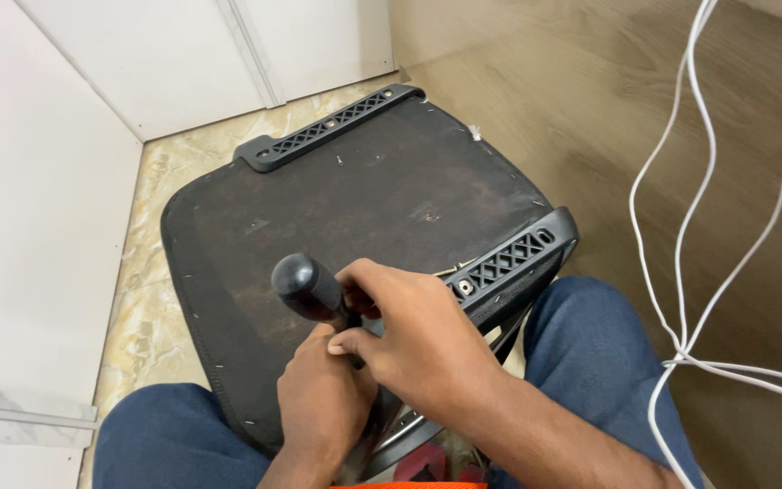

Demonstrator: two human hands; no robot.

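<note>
An upturned chair seat (364, 190) with a dark brown underside lies between my knees. Black plastic lattice brackets run along its far edge (337, 125) and its right edge (510, 259). A screwdriver with a rounded black handle (305, 285) stands tilted over the seat's near part. My right hand (409, 335) is wrapped around the handle's lower end. My left hand (323, 403) sits just below it, fingers curled by the tool's shaft, which is hidden under both hands.
White cables (690, 226) hang at the right over the wood-look floor. White wall panels (38, 199) and a door close in the left and back. A marble-pattern floor strip (151, 308) lies left of the seat. Something red (423, 466) shows below my wrists.
</note>
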